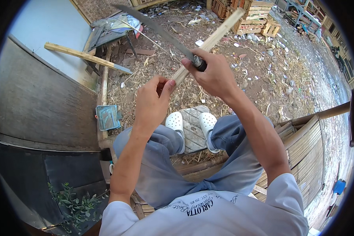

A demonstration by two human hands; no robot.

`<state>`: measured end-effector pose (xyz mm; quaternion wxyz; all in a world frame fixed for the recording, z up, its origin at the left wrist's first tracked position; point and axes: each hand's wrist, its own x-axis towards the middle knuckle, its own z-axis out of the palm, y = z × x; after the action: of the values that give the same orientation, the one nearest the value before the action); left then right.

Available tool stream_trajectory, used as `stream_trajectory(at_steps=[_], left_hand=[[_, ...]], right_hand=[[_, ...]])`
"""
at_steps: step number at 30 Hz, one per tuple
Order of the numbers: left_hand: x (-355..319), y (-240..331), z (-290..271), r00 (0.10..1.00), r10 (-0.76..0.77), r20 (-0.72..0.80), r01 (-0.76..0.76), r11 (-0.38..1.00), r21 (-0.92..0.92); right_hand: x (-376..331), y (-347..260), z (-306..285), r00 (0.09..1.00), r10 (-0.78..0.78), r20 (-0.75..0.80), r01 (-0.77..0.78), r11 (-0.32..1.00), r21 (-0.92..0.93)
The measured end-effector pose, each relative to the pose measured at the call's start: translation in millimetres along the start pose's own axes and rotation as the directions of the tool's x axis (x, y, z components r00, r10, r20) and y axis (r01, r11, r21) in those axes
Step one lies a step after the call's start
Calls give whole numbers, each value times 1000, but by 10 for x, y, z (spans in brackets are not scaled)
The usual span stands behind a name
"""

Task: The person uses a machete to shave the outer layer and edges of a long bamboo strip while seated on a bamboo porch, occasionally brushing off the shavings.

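Note:
My left hand pinches the near end of a pale, flat strip of split bamboo or wood. The strip slants up and away to the right. My right hand is closed round the dark handle of a machete, whose long blade points to the far left. Blade and strip cross at my right hand, where the fingers lie over the strip. Whether the edge touches the strip is hidden by those fingers. Both hands are held above my knees.
White clogs rest on a stone slab. A wooden beam leans at the left, with a blue plastic container nearer. Wooden crates stand far off on littered ground. A bamboo slat surface lies at the right.

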<state>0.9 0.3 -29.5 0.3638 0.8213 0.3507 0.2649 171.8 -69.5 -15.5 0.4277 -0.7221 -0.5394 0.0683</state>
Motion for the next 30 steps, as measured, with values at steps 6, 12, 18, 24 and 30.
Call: stream_trajectory(at_steps=[6,12,18,24,30], left_hand=[[-85,1,105,996,-94,-14,81,915,-395],[-274,13,176,992,-108,72,130,856,-500],[-309,-6,310,985,-74,157,152,804,-575],[-274,83,217,926,-124,356,341,680,-649],[-322,44,167,934,-180,307,329,766,-552]], right_hand=[[29,-30,-88,960,125,-249,-66,971,232],[73,94,27,951,308,-31,-220,742,633],[64,91,89,929,308,203,-340,497,798],[-5,-16,-32,876,291,384,-480,593,647],[-163,2,-157,954,44,296,-21,997,-79]])
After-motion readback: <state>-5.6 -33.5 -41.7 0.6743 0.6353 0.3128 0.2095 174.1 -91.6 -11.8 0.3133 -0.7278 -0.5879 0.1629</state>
